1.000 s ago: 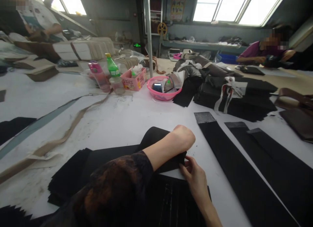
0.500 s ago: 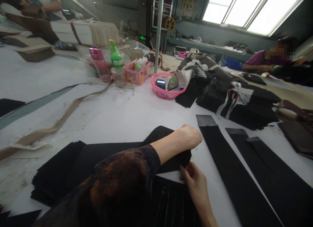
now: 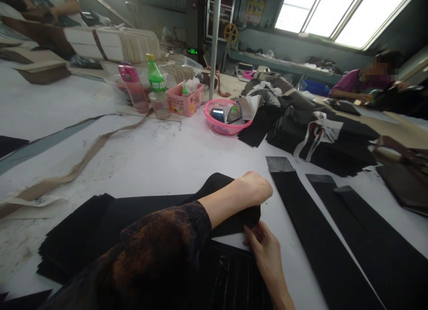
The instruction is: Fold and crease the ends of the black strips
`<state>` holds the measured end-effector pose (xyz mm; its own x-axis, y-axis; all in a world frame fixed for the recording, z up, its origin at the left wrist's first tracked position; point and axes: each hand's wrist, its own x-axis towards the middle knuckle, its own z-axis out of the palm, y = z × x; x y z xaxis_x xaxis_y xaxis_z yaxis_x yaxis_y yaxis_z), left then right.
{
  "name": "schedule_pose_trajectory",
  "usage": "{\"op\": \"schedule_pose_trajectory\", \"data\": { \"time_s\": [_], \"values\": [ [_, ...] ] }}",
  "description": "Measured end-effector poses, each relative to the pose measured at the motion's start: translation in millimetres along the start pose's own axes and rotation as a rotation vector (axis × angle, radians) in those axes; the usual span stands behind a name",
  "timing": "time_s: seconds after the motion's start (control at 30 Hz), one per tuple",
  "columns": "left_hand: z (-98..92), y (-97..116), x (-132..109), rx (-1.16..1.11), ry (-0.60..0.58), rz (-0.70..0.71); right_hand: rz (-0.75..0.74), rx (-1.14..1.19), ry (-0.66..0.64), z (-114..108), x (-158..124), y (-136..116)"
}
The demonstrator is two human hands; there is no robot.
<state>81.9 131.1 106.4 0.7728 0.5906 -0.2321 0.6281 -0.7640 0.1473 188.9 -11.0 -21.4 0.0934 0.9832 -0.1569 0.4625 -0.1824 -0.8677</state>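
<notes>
A black sheet (image 3: 220, 183) of flexible material lies before me, with a rounded corner standing up at its right end. My left hand (image 3: 257, 188) reaches across it, closed at its far right edge; the fingertips are hidden behind the hand. Below it, my right hand (image 3: 267, 245) pinches the near right corner of the sheet between thumb and fingers. To the left, a fanned stack of black pieces (image 3: 73, 234) lies partly under my patterned sleeve. A black piece with pale parallel lines (image 3: 230, 274) is close to my body.
Long black strips (image 3: 310, 225) lie at the right. Farther back are a pink basin (image 3: 224, 127), a pink box (image 3: 185, 103), a green bottle (image 3: 155, 76), a tied black bundle (image 3: 334, 145) and a metal pole (image 3: 215, 42). Co-workers sit at back left and right.
Both hands keep nearly the same hold at the sheet's right end. The whole view has shifted slightly, so everything appears a little farther left.
</notes>
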Motion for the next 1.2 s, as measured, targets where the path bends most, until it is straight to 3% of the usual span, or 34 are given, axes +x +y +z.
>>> {"op": "schedule_pose_trajectory", "data": {
  "time_s": [0.1,0.27,0.43,0.67,0.87,1.2],
  "values": [
    [-5.0,-0.1,-13.1,-0.01,-0.061,0.013,-0.018,-0.01,0.009,0.0,-1.5,-2.5],
    [1.9,-2.1,-41.2,0.001,-0.026,0.009,-0.044,-0.019,0.093,2.3,-7.1,-6.1],
    [26.3,-0.3,-74.3,0.043,0.06,-0.014,-0.218,-0.212,0.151,4.5,-11.0,-5.1],
    [68.5,7.3,-113.5,0.2,0.214,-0.067,-0.328,-0.521,0.198,7.3,-12.1,-2.9],
    [99.9,11.6,-128.3,0.298,0.228,-0.131,-0.363,-0.63,0.182,7.7,-12.4,-4.6],
    [102.2,14.6,-126.9,0.241,0.132,-0.177,-0.356,-0.738,0.085,0.1,-11.1,-6.6]
  ]
}}
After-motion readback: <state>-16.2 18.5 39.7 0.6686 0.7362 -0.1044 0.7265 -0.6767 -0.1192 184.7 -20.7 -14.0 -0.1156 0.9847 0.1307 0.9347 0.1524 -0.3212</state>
